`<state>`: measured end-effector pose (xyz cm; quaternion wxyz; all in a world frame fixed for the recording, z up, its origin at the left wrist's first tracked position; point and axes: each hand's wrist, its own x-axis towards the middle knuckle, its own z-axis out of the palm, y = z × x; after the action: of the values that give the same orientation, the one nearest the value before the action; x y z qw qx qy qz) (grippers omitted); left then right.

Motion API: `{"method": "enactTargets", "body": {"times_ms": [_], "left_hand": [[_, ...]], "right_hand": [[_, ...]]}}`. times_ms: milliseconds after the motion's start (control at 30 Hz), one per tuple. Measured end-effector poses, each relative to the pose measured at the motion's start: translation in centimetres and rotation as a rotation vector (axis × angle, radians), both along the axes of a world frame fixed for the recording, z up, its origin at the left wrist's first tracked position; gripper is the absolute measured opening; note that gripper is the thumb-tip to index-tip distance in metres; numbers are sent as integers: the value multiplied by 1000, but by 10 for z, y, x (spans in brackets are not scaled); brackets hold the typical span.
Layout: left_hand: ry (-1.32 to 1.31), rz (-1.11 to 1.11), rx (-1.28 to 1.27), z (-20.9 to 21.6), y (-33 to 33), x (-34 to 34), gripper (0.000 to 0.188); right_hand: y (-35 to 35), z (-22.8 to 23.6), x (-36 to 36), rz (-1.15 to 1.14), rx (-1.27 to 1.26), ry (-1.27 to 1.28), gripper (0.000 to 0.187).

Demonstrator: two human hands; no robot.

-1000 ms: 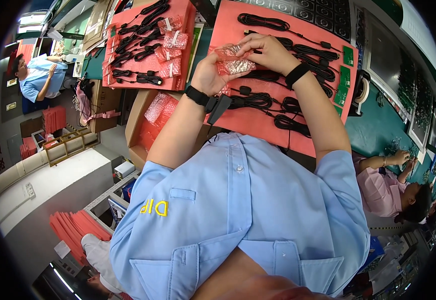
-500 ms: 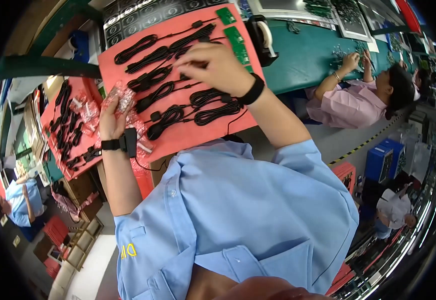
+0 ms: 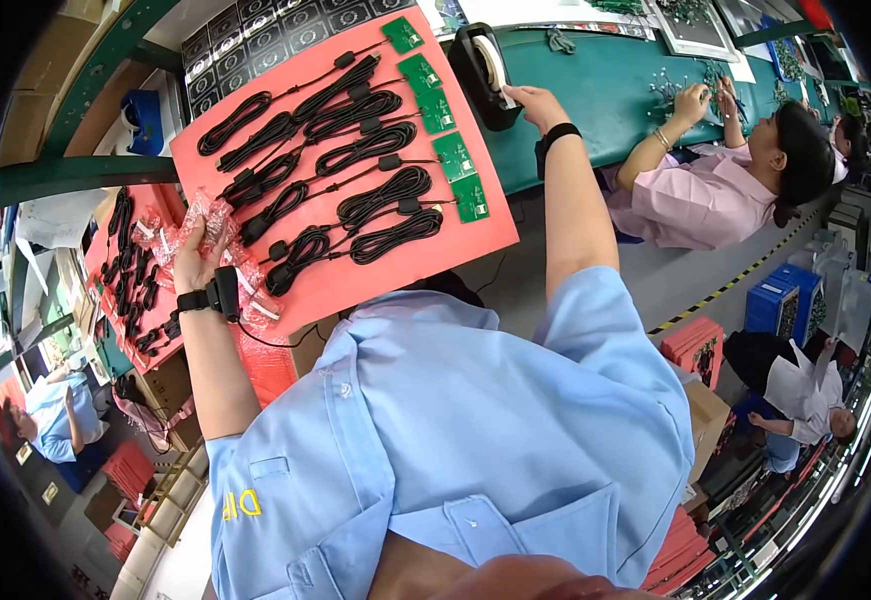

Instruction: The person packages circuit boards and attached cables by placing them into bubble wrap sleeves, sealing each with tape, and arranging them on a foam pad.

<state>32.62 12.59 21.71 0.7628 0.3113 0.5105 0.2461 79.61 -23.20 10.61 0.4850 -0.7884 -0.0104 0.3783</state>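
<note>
My right hand (image 3: pixel 546 110) reaches to the black tape dispenser (image 3: pixel 471 95), its thumb and forefinger pinched at the free end of the white tape (image 3: pixel 494 65). My left hand (image 3: pixel 191 268) is closed around crumpled pink bubble wrap (image 3: pixel 218 225) along the left edge of a red sheet (image 3: pixel 471 240). On that sheet lie several coiled black cables (image 3: pixel 351 158), each tied in a bundle. Several small green circuit boards (image 3: pixel 419 73) line its right side, some joined to cable ends.
Farther left, a second red sheet (image 3: pixel 98 250) carries more black cables. A black tray (image 3: pixel 276 40) of square cells lies behind. Rightward runs a green tabletop (image 3: pixel 576 110), where a person in pink (image 3: pixel 711 200) handles small green parts. A green shelf post (image 3: pixel 86 95) stands far left.
My right hand has left the cables and moved right to the tape dispenser. My left hand keeps hold of the bubble wrap. The whole view has shifted slightly.
</note>
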Motion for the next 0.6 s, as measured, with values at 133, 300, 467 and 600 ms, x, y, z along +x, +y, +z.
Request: {"method": "enactTargets", "body": {"times_ms": [133,300,467,600], "left_hand": [[5,12,12,-5,4,-11,25],[2,17,47,-4,0,-2,25],[-6,-27,47,-11,7,-10,25],[5,-29,139,-8,-7,-16,27]], "right_hand": [[-18,-3,-22,-28,214,-46,28],[-42,-52,-42,42,216,-475,20],[-48,-46,-37,334,-196,-715,15],[-38,2,-48,-62,81,-821,18]]}}
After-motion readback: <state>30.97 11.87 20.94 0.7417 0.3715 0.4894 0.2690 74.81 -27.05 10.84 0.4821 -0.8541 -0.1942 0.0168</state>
